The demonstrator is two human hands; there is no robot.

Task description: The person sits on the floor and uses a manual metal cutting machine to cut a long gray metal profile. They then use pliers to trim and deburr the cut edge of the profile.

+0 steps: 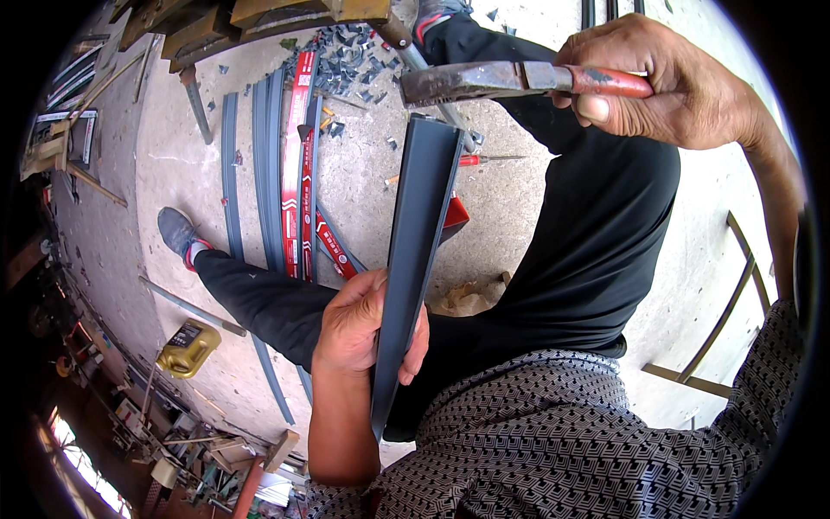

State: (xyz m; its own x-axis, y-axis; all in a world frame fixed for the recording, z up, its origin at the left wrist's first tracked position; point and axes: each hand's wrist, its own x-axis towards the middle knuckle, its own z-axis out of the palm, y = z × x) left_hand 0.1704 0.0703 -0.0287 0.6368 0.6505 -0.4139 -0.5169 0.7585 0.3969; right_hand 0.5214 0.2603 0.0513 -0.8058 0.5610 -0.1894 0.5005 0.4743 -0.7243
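My left hand is wrapped round the lower part of a long dark grey channel strip, with fingers and thumb on its two sides. The strip stands slanted up in front of me, its cut end near the top. My right hand grips worn snips by the red handle, at the upper right. Their metal jaws point left, just above the strip's upper end and apart from it. Seen edge-on, the jaws do not show whether they are spread.
Grey strips and red-and-white labelled strips lie between my legs. Dark scraps litter the floor near a wooden bench. A red-handled screwdriver lies behind the strip. A gold jug and clutter stand left; a metal frame lies right.
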